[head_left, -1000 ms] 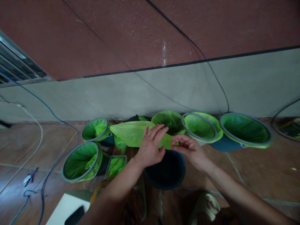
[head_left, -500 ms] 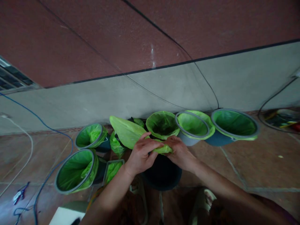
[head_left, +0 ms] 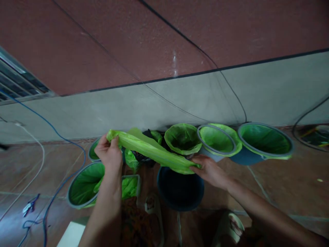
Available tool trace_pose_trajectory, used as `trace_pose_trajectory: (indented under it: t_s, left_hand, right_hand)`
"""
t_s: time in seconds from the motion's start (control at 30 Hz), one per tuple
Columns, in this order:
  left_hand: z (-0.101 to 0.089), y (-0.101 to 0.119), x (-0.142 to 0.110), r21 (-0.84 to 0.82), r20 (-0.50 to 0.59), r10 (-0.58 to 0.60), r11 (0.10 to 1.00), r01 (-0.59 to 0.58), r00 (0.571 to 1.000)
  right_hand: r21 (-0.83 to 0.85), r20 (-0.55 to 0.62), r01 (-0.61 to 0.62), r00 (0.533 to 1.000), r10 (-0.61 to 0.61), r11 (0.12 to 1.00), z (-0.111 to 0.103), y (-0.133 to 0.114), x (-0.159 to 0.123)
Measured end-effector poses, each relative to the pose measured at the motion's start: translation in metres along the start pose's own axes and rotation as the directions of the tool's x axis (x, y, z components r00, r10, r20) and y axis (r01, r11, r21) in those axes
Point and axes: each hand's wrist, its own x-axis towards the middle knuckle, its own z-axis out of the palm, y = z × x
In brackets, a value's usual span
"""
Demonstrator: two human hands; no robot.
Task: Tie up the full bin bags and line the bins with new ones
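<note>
A green plastic bag [head_left: 151,148] is stretched lengthwise between my two hands. My left hand [head_left: 109,151] pinches its upper left end, and my right hand [head_left: 209,169] pinches its lower right end. Just beneath the bag's right part stands a dark blue bin [head_left: 180,190] with no liner visible in it. Beyond the bag is a dark bin lined in green [head_left: 183,139]. My left hand and forearm partly cover the lined bins on the left.
To the right stand a lined grey-rimmed bin [head_left: 218,140] and a lined blue bin [head_left: 264,140]. A lined round bin [head_left: 83,187] and a small rectangular lined bin [head_left: 130,187] are at left. A blue cable [head_left: 61,185] and keys [head_left: 31,206] lie on the floor.
My hands have moved apart, the left going up and left, the right slightly right. The green bag, bunched between them before, is now drawn out. The dark blue bin shows more.
</note>
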Motion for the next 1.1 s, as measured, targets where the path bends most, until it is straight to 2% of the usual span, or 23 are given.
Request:
trace_pose_trajectory:
  t_s: [0.2,0.33,0.43,0.5,0.57,0.6,0.63,0.7,0.73,0.8,0.83,0.87,0.93,1.0,1.1]
  left_hand:
    - [-0.008,-0.012,0.012,0.042,-0.094,-0.004,0.999,0.008,0.996]
    - [-0.017,-0.025,0.021,0.022,-0.146,-0.072,0.997,0.076,0.987]
    - [-0.021,-0.033,0.027,0.099,-0.153,-0.151,0.981,0.167,0.977]
    - [-0.018,-0.029,0.022,0.248,-0.168,-0.065,0.963,0.106,0.984]
    - [-0.008,-0.012,0.004,0.418,-0.139,0.177,0.903,-0.105,0.974]
    - [-0.002,-0.001,-0.01,0.463,-0.068,0.301,0.854,-0.237,0.951]
    - [0.005,0.012,-0.028,0.438,0.022,0.389,0.825,-0.358,0.921]
    - [0.019,0.037,-0.068,0.285,0.226,0.482,0.798,-0.531,0.846]
    - [0.025,0.047,-0.088,0.196,0.316,0.529,0.776,-0.6,0.788]
    - [0.037,0.06,-0.121,-0.001,0.546,0.535,0.77,-0.638,0.645]
    - [0.042,0.063,-0.132,-0.047,0.638,0.477,0.808,-0.588,0.604]
    - [0.047,0.063,-0.14,-0.042,0.684,0.397,0.859,-0.511,0.611]
    - [0.053,0.057,-0.145,0.007,0.718,0.246,0.933,-0.36,0.651]
    - [0.056,0.051,-0.145,0.04,0.727,0.152,0.964,-0.262,0.669]
    - [0.057,0.048,-0.144,0.035,0.783,0.096,0.98,-0.197,0.615]
  right_hand:
    - [0.333,-0.08,-0.107,0.987,0.141,0.937,-0.015,0.004,0.005]
    - [0.532,-0.061,-0.181,0.966,0.25,0.827,-0.023,0.004,0.007]
    - [0.671,-0.039,-0.196,0.954,0.299,0.715,-0.026,0.0,0.007]
    - [0.75,-0.037,-0.186,0.946,0.321,0.635,-0.026,-0.006,0.008]
    - [0.792,-0.045,-0.172,0.94,0.337,0.585,-0.024,-0.012,0.009]
    - [0.8,-0.054,-0.163,0.939,0.34,0.578,-0.023,-0.014,0.01]
    - [0.799,-0.067,-0.153,0.938,0.339,0.581,-0.021,-0.017,0.011]
    - [0.777,-0.104,-0.127,0.94,0.325,0.616,-0.017,-0.021,0.013]
    - [0.756,-0.131,-0.11,0.941,0.313,0.646,-0.015,-0.022,0.014]
    - [0.683,-0.205,-0.068,0.938,0.28,0.728,-0.011,-0.025,0.013]
    - [0.627,-0.248,-0.045,0.935,0.253,0.778,-0.009,-0.026,0.012]
    - [0.557,-0.288,-0.024,0.932,0.22,0.83,-0.008,-0.027,0.01]
    - [0.386,-0.349,0.012,0.927,0.135,0.922,-0.005,-0.03,0.006]
    - [0.229,-0.383,0.053,0.923,0.04,0.972,-0.003,-0.031,0.002]
    - [0.111,-0.43,0.112,0.901,-0.054,0.987,0.0,-0.03,-0.001]
